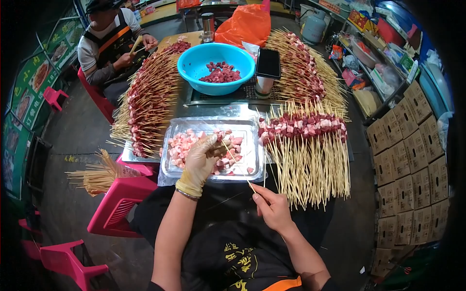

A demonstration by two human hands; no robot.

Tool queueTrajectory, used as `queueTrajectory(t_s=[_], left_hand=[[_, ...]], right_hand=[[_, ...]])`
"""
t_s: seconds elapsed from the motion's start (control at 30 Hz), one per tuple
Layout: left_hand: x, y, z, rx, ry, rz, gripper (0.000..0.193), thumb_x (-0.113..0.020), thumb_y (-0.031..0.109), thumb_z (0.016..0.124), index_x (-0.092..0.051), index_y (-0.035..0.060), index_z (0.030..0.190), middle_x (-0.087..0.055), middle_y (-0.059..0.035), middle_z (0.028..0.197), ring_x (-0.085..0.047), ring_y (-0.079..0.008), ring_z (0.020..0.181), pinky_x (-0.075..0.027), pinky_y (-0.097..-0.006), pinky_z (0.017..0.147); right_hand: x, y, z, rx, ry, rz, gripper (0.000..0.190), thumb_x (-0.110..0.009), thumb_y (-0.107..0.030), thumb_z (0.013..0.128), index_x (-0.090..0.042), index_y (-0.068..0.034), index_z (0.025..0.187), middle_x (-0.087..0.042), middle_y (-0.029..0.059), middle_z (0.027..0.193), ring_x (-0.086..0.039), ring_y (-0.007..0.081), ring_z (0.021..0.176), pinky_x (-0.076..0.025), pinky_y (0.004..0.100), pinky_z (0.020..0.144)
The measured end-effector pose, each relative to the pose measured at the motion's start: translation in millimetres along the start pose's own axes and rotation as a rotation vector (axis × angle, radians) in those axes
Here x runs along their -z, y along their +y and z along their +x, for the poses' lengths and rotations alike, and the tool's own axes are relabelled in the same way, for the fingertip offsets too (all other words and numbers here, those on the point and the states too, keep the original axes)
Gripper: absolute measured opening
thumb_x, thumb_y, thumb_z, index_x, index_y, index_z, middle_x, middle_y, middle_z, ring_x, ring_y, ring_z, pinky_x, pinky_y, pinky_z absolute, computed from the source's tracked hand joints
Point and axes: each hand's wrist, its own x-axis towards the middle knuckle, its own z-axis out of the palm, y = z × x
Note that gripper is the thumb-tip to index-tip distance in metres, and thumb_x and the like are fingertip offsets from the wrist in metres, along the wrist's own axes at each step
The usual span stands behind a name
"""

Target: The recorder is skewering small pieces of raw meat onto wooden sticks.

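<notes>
My left hand [204, 152], in a thin translucent glove, pinches a small piece of dark meat [219, 137] at the tip of a bamboo skewer. Bare fingers of my right hand [271, 207] grip that bamboo skewer [238, 166] near its lower end, so it slants up to the left. Beneath my left hand lies a clear plastic tray [255, 145] holding pale, fatty meat cubes [182, 145] and a few darker ones. To the right, rows of threaded meat skewers [309, 127] are stacked with their bare ends towards me.
A blue basin [189, 69] of dark red meat stands behind the tray. Beside it a phone [268, 63] rests on a paper cup [263, 87]. More skewers [149, 98] pile up at left, near a seated co-worker [113, 47]. Loose skewers [98, 174] lie on a pink chair [123, 200].
</notes>
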Motion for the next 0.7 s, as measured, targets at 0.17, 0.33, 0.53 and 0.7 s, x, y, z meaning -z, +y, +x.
queueTrajectory(t_s=[0.17, 0.33, 0.53, 0.7], left_hand=[[0, 0, 0, -0.028, -0.001, -0.008, 0.021, -0.053, 0.015, 0.088, -0.056, -0.0030, 0.097, -0.059, -0.0186, 0.108, -0.062, -0.0237, 0.089, -0.051, -0.0315, 0.078], [-1, -3, 1, -0.057, -0.009, 0.010, 0.021, -0.053, 0.013, 0.088, -0.056, -0.0042, 0.100, -0.060, -0.0178, 0.104, -0.062, -0.0236, 0.087, -0.052, -0.0328, 0.077], [3, 1, 1, -0.036, -0.077, 0.126, 0.022, -0.053, 0.012, 0.088, -0.055, -0.0048, 0.102, -0.062, -0.0167, 0.094, -0.063, -0.0252, 0.085, -0.054, -0.0381, 0.073], [-7, -6, -4, 0.028, -0.065, 0.036, 0.025, -0.054, 0.014, 0.087, -0.055, -0.0059, 0.102, -0.063, -0.0178, 0.091, -0.063, -0.0259, 0.086, -0.054, -0.0384, 0.072]], right_hand=[[2, -3, -2, 0.016, 0.001, 0.006, 0.028, -0.053, -0.006, 0.086, -0.058, -0.002, 0.113, -0.052, 0.0014, 0.052, -0.047, 0.0056, 0.042, -0.037, 0.0211, 0.041], [2, -5, -2, 0.015, 0.007, -0.010, 0.027, -0.053, -0.009, 0.086, -0.058, -0.003, 0.112, -0.049, 0.0041, 0.046, -0.048, 0.0091, 0.040, -0.038, 0.0243, 0.042], [2, -5, -3, 0.034, 0.006, -0.033, 0.028, -0.053, -0.009, 0.086, -0.058, -0.004, 0.112, -0.048, 0.0045, 0.046, -0.047, 0.0095, 0.039, -0.038, 0.0249, 0.042], [-13, 7, 1, 0.081, 0.090, -0.036, 0.028, -0.055, -0.007, 0.084, -0.058, -0.002, 0.111, -0.048, 0.0109, 0.050, -0.048, 0.0132, 0.041, -0.038, 0.0273, 0.043]])
